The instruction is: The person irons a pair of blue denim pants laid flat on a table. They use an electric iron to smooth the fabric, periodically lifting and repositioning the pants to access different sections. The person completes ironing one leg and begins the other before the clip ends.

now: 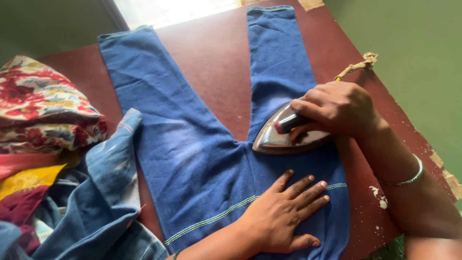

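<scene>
Blue trousers [192, 149] lie spread flat on the dark red bench [216, 62], waistband toward the person and the two legs splayed away from the hands in a V, so that bare bench shows between them. A green-stitched seam runs across the cloth near the waistband.

An iron [284, 137], with a polished metal body and a dark handle, rests sole-down on the trousers at the crotch, where the legs meet, its pointed nose toward the person's left. The right hand [337, 108] is closed around the iron's handle, fingers wrapped over it from above. A thin metal bangle [409, 178] sits on the right forearm, behind the wrist.

The left hand [284, 212] lies open, palm down and fingers spread, pressed flat on the trousers just on the near side of the iron, its fingertips crossing the stitched seam; hand and iron are near but apart.

Beyond the right hand, a frayed cord [358, 65] runs from behind the knuckles toward the bench's far edge.

To the left of the left hand, a heap of denim garments [101, 202] overlaps the edge of the trousers. Farther left, folded floral cloth [43, 106] in red, yellow and white sits above a yellow and maroon fabric [24, 188].
</scene>
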